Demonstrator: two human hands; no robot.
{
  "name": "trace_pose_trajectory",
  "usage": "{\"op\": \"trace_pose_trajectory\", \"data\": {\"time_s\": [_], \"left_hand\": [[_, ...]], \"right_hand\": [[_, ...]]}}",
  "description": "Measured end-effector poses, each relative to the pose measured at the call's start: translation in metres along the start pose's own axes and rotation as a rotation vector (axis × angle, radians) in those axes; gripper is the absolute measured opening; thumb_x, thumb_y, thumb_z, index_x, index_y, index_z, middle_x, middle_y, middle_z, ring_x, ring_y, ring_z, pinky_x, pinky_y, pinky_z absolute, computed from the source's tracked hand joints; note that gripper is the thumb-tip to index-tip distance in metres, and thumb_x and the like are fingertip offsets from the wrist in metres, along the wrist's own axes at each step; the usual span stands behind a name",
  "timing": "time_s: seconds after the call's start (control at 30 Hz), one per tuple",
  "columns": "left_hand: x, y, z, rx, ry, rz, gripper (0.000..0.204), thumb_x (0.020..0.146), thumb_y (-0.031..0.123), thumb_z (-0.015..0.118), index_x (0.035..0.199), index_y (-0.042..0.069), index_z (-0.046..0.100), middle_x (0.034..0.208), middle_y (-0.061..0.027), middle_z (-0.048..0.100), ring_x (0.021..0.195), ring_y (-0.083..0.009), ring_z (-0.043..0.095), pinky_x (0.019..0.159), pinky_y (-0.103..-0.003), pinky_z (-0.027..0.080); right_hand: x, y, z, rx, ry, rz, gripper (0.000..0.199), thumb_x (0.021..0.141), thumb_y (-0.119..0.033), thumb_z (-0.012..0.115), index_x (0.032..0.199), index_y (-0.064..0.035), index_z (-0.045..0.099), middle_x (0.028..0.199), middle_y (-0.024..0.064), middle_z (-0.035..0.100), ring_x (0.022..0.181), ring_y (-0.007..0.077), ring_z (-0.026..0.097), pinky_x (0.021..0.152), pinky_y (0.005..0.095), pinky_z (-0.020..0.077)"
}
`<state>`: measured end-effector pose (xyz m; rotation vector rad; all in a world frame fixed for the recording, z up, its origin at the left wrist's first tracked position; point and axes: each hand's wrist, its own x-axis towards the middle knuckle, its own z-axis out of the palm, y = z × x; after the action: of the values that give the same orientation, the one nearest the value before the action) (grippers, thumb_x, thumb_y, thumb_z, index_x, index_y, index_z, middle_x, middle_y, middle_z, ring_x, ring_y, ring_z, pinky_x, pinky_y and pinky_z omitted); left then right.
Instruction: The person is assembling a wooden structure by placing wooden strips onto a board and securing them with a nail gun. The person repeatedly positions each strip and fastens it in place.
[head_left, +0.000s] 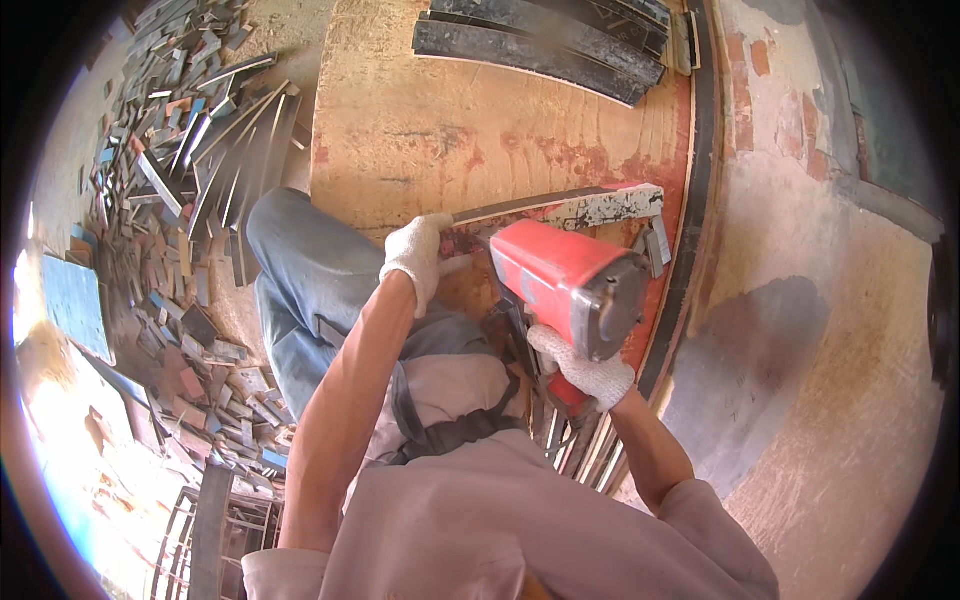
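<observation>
A worker [450, 510] bends over a wide wooden panel [390, 140], a paint-marked strip [605, 207] in one gloved hand and a red nailer [545, 270] in the other. The strip lies just ahead of the nailer, its long axis running left to right across the panel and climbing slightly toward the right end. The left hand [412, 258] is the nearer of the two, closed on the strip's left end beside the worker's knee. The right hand [585, 370] is clamped around the nailer's grip, apart from the strip, with the tool's red body between them. The nailer's nose is hidden from this side; whether it touches the wood, one cannot tell. The hands are well apart. Dark planks [540, 50] lie at the panel's far end, while offcuts [190, 340] litter the floor to the worker's left.
</observation>
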<state>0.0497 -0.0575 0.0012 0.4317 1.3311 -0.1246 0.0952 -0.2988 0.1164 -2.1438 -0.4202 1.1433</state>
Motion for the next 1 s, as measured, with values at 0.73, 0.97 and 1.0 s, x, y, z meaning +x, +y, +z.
{"op": "trace_pose_trajectory", "data": {"time_s": [0.73, 0.97, 1.0], "left_hand": [[0.008, 0.122, -0.088, 0.876, 0.286, 0.727, 0.062, 0.095, 0.046, 0.080, 0.136, 0.002, 0.067, 0.111, -0.0097, 0.071, 0.100, -0.0191, 0.068, 0.076, -0.034, 0.058], [0.035, 0.118, -0.101, 0.766, 0.194, 0.781, 0.053, 0.090, 0.031, 0.088, 0.128, -0.001, 0.070, 0.108, -0.0085, 0.071, 0.094, -0.0146, 0.068, 0.075, -0.027, 0.054], [0.039, 0.120, -0.106, 0.780, 0.212, 0.804, 0.050, 0.090, 0.033, 0.088, 0.125, 0.002, 0.072, 0.103, -0.0053, 0.071, 0.087, -0.0123, 0.065, 0.069, -0.026, 0.051]], "right_hand": [[-0.052, 0.126, 0.035, -0.523, 0.384, 0.554, 0.092, 0.079, -0.018, 0.074, 0.158, 0.0030, 0.031, 0.106, 0.0286, 0.071, 0.095, 0.0468, 0.071, 0.083, 0.0529, 0.0562], [-0.047, 0.058, 0.046, -0.758, 0.615, -0.095, 0.064, 0.081, -0.020, 0.072, 0.138, 0.0016, 0.054, 0.123, 0.0243, 0.061, 0.125, 0.0409, 0.052, 0.115, 0.0556, 0.0374], [-0.039, 0.044, 0.049, -0.722, 0.540, -0.165, 0.059, 0.081, -0.022, 0.072, 0.133, 0.0019, 0.057, 0.120, 0.0235, 0.061, 0.125, 0.0406, 0.051, 0.117, 0.0572, 0.0350]]}}
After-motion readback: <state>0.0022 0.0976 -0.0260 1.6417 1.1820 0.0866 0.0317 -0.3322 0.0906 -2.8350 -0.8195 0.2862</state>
